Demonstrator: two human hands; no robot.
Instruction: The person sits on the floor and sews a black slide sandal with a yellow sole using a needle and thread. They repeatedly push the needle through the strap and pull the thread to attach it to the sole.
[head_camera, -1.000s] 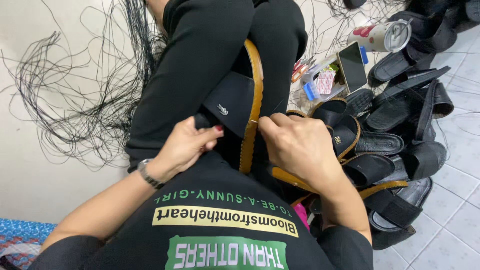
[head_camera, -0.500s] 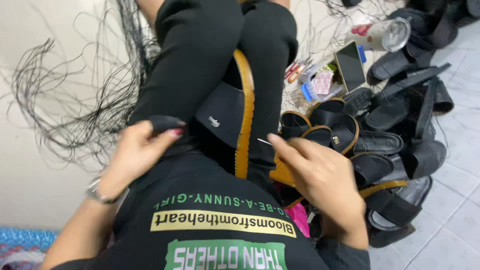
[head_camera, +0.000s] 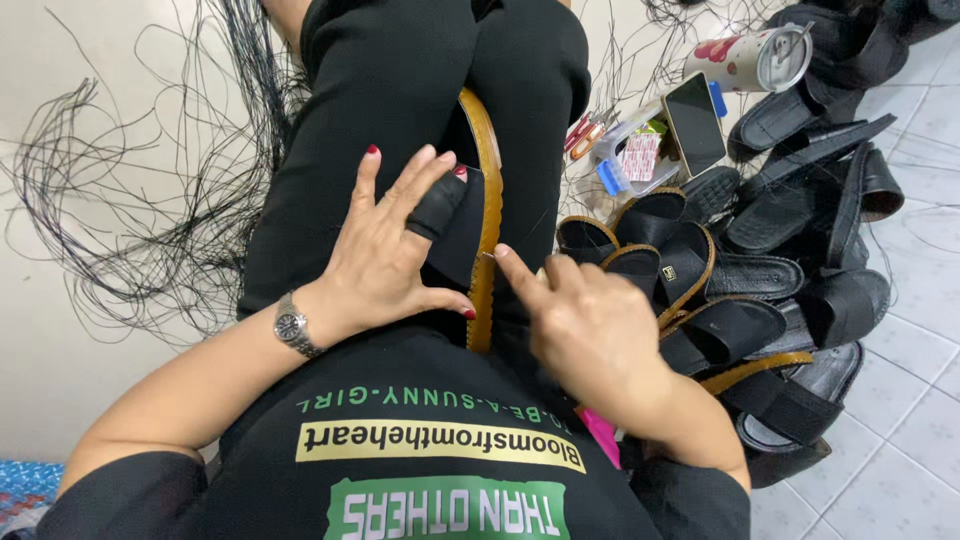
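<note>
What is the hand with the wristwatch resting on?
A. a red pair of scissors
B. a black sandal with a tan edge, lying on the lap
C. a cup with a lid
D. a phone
B: the left hand, the one with the wristwatch, lies spread flat on the black sandal with the tan edge, which rests on the person's lap; the phone and the cup sit apart on the floor.

A pale tiled floor (head_camera: 900, 440) carries tangled black threads (head_camera: 130, 200) at left, a heap of black sandals (head_camera: 790, 250) at right, and a phone (head_camera: 693, 122) and tumbler (head_camera: 750, 60) at upper right.
</note>
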